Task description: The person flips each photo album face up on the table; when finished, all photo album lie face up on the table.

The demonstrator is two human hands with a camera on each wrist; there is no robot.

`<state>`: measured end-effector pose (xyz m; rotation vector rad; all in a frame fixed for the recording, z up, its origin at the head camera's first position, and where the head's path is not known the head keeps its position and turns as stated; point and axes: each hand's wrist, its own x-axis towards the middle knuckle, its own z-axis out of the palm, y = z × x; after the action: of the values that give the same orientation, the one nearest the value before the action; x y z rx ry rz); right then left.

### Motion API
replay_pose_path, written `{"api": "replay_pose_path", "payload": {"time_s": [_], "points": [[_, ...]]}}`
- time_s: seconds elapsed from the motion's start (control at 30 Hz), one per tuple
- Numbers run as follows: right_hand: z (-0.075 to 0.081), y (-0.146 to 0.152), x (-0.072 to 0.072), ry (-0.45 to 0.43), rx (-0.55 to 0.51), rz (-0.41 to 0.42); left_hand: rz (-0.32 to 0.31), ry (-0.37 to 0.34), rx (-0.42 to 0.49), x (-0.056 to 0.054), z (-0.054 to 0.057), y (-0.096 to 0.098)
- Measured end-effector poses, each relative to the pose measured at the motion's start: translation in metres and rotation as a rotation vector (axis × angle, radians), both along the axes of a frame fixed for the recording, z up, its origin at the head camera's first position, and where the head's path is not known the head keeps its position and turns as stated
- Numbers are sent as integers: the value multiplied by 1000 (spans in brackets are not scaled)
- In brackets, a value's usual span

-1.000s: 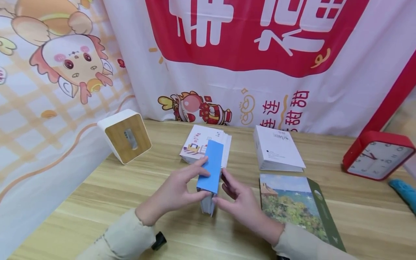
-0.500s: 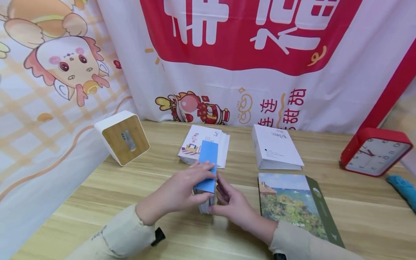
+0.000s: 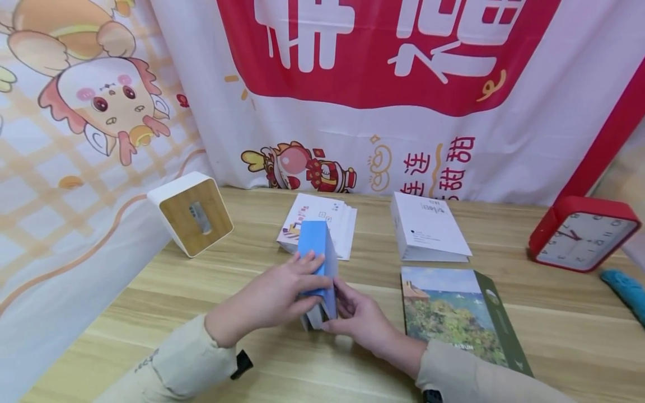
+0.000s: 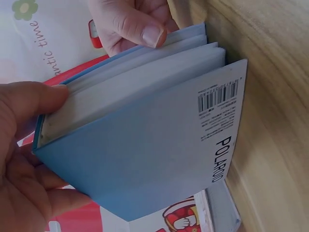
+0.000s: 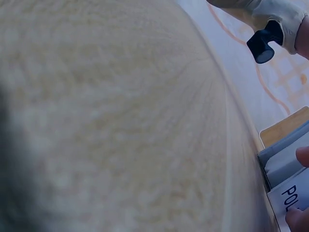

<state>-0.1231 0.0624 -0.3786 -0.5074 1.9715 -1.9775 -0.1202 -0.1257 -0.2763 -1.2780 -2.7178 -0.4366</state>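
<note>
A blue photo album [image 3: 313, 235], marked POLAROID on one cover [image 4: 145, 150], stands spine up over the wooden table, its pages fanned apart a little. My left hand [image 3: 274, 291] grips it at the spine, the thumb on the near end of the pages and the fingers over the blue cover. At the album's right side my right hand [image 3: 370, 322] holds the lower part, thumb at the near edge; its thumb and part of its fingers also show at the top of the left wrist view. The right wrist view catches only the album's corner and fingertips.
Behind the album lies a stack of white albums [image 3: 322, 215]. To the right are another white album [image 3: 430, 229] and a landscape-printed album [image 3: 453, 319]. A red clock [image 3: 584, 235] stands far right, a teal item [image 3: 625, 291] beside it. A white box with a wooden face [image 3: 194, 215] stands left.
The album has shifted left and turned, so its right side now shows along with the spine. Both hands have kept hold of it and moved slightly with it.
</note>
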Motion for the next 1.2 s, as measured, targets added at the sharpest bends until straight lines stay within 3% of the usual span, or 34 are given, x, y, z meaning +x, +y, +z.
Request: {"api": "replay_pose_path", "payload": {"time_s": [0.2,0.47,0.57,0.7,0.83,0.97,1.2], "points": [[-1,0,1,28,9,-59,7,-15,137,-5,-4,0],[4,1,3,85,81,-199,125,-153,307,-10,-5,-10],[9,3,3,108,109,-257,197,-201,363,-11,-8,-11],[18,6,0,154,113,-330,347,-255,470,-12,-14,-11],[26,10,-6,176,121,-328,447,-304,572,-12,-20,-12],[32,13,-12,161,161,-284,466,-365,621,-13,-25,-18],[39,11,-15,224,236,-244,429,-451,631,-12,-34,-38]]}}
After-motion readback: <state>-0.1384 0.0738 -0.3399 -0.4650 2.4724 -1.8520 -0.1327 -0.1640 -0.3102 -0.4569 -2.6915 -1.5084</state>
